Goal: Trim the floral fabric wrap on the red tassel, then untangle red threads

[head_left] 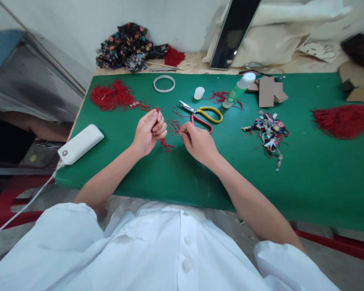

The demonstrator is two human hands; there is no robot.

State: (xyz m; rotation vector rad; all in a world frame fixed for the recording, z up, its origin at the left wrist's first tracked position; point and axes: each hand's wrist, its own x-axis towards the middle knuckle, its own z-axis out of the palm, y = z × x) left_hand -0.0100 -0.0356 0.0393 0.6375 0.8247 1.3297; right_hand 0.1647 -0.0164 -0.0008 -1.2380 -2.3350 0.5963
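Small bundle of red thread strands (pixel 164 142), centre of frame, held over the green felt-covered table (pixel 306 178). Left hand (pixel 148 132): fingers curled closed, pinching the bundle's upper end, whose tip shows above the fingertips; loose ends hang below as a short tassel. Right hand (pixel 198 141): thumb and forefinger pinched on a thin red strand (pixel 173 127) that runs across to the bundle. Judged step: binding or knotting the strand round the bundle's neck. Next move likely calls for keeping the strand taut while the left hand holds the bundle steady. Just beyond the right hand: scissors with yellow and red handles (pixel 202 114), blades closed. Further right: green glue bottle with white cap (pixel 238 91) lying on its side. Upper left: loose heap of red thread (pixel 112 96). Far left: white oblong power bank (pixel 80 144) with cable.
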